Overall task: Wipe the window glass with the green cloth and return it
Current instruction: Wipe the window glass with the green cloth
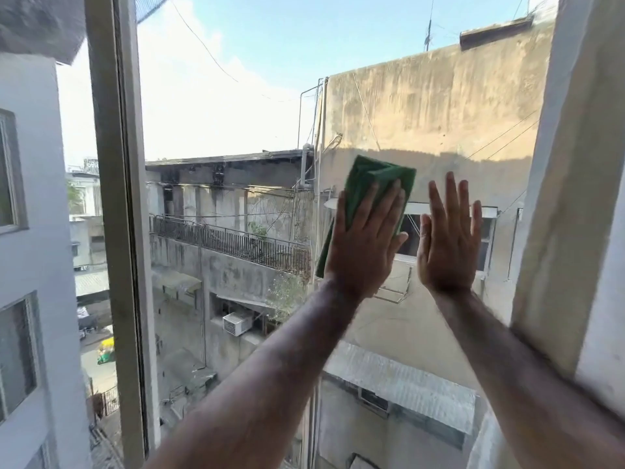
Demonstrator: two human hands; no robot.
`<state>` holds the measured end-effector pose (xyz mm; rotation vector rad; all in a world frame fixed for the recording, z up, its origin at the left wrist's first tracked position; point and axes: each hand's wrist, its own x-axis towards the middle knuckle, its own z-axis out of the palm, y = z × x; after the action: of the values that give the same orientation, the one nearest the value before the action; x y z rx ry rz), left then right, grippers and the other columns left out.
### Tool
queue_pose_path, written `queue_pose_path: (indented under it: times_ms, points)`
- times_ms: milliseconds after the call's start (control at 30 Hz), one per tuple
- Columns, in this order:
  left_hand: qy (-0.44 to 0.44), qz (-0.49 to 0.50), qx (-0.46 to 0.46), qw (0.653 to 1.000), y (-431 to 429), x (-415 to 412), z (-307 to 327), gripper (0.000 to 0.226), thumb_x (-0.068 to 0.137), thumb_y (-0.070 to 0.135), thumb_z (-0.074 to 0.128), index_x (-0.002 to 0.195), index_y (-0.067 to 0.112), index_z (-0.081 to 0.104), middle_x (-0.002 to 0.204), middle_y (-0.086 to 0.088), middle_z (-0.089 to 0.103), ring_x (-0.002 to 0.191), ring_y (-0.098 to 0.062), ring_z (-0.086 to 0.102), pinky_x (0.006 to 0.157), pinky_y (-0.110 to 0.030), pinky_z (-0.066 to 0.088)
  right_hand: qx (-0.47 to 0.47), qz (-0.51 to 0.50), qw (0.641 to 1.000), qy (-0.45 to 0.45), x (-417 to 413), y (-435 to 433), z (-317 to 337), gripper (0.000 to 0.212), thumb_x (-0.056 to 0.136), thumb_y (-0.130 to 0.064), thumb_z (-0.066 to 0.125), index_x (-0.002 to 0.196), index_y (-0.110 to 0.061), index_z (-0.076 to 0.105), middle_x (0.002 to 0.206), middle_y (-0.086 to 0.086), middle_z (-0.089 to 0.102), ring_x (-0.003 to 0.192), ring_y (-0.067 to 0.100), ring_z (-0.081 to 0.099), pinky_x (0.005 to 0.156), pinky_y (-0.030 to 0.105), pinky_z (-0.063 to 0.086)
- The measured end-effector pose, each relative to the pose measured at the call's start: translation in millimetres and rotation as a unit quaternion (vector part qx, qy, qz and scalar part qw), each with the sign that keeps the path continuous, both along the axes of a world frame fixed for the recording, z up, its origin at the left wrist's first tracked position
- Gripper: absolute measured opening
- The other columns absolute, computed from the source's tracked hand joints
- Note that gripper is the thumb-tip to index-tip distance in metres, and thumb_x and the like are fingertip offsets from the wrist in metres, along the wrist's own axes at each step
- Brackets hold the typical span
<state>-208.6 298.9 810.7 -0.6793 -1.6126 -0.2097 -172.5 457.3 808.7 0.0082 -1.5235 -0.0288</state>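
Observation:
A folded green cloth (367,177) lies flat against the window glass (236,130) at mid-height, right of centre. My left hand (367,242) presses on it with the palm and straight fingers, and the cloth shows above the fingertips and along the left side of the hand. My right hand (448,245) is flat on the bare glass just to the right, fingers spread, holding nothing. Both forearms reach up from the lower edge of the view.
A vertical window frame post (116,198) stands at the left, with another pane beyond it. A pale wall or frame edge (575,164) borders the glass on the right. Through the glass are buildings, a railing and a street far below.

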Motion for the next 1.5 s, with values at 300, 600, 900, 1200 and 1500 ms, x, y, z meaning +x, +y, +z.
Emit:
queue_pose_path:
  times_ms: [300,600,900,1200,1500]
  points:
    - [-0.043,0.029,0.005,0.999,-148,-25,-101,0.061,0.108,0.04,0.045,0.161,0.012,0.03,0.17,-0.009,0.027,0.159,-0.032,0.021,0.121,-0.066,0.028,-0.006,0.009,1.0,-0.002,3,-4,1,0.053,0.117,-0.022,0.035,0.17,-0.019,0.028,0.179,0.011,0.025,0.168,0.028,0.018,0.136,0.054,0.016]
    - [-0.127,0.057,0.399,0.906,-154,-33,91,0.068,0.108,0.049,0.028,0.163,0.01,0.02,0.173,-0.008,0.021,0.16,-0.027,0.017,0.127,-0.058,0.018,-0.015,0.005,1.0,-0.009,6,-11,-3,0.051,0.118,-0.023,0.032,0.169,-0.015,0.031,0.178,0.014,0.027,0.167,0.032,0.021,0.135,0.056,0.02]
    - [-0.001,-0.021,0.067,0.998,-48,-11,2,0.06,0.107,0.039,0.046,0.16,0.012,0.034,0.169,-0.008,0.032,0.159,-0.03,0.02,0.123,-0.064,0.024,-0.015,0.014,0.999,-0.027,6,-8,-2,0.052,0.118,-0.021,0.033,0.169,-0.014,0.031,0.178,0.015,0.024,0.167,0.033,0.019,0.136,0.056,0.017]
    - [-0.045,0.018,0.059,0.997,-119,-5,-59,0.058,0.109,0.048,0.037,0.158,0.016,0.04,0.166,-0.001,0.04,0.152,-0.025,0.039,0.122,-0.055,0.032,-0.021,0.009,0.999,-0.027,6,-8,-2,0.055,0.116,-0.022,0.035,0.17,-0.02,0.026,0.18,0.01,0.022,0.168,0.027,0.016,0.136,0.053,0.017]
    - [-0.028,0.084,0.087,0.992,-136,20,23,0.031,0.089,0.017,0.075,0.12,0.019,0.072,0.133,-0.003,0.068,0.12,-0.025,0.064,0.102,-0.052,0.048,-0.016,0.012,0.999,-0.043,2,-4,-2,0.055,0.116,-0.023,0.032,0.171,-0.02,0.023,0.181,0.01,0.019,0.169,0.027,0.012,0.136,0.056,0.016]
